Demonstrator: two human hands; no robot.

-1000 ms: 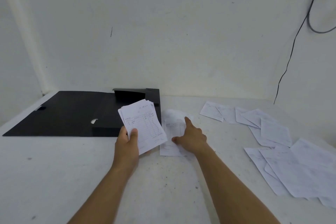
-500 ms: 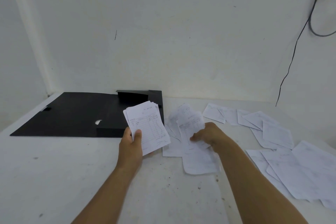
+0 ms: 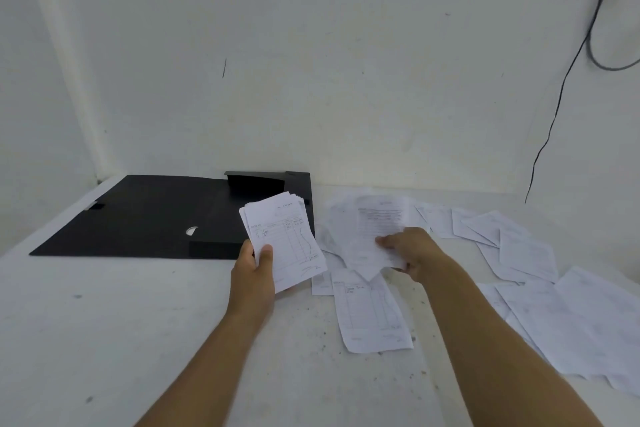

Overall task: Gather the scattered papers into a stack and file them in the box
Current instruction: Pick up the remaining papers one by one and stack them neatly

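My left hand (image 3: 254,274) grips a stack of white printed papers (image 3: 287,236), held upright just in front of the open black file box (image 3: 149,215). My right hand (image 3: 414,255) pinches a few loose sheets (image 3: 372,232), lifted off the table and blurred. One sheet (image 3: 372,315) lies flat below that hand, with another partly under it. More scattered papers (image 3: 519,246) spread to the right, and a larger pile (image 3: 581,322) lies near the right edge.
The white table (image 3: 138,340) meets white walls at the back and left. The box's lid lies flat to the left with a raised black flap (image 3: 256,184) at its back. A black cable (image 3: 554,114) hangs down the right wall.
My right hand went from pressing flat on sheets beside the stack to lifting a few of them off the table. One sheet slid down toward me. The left hand barely moved.
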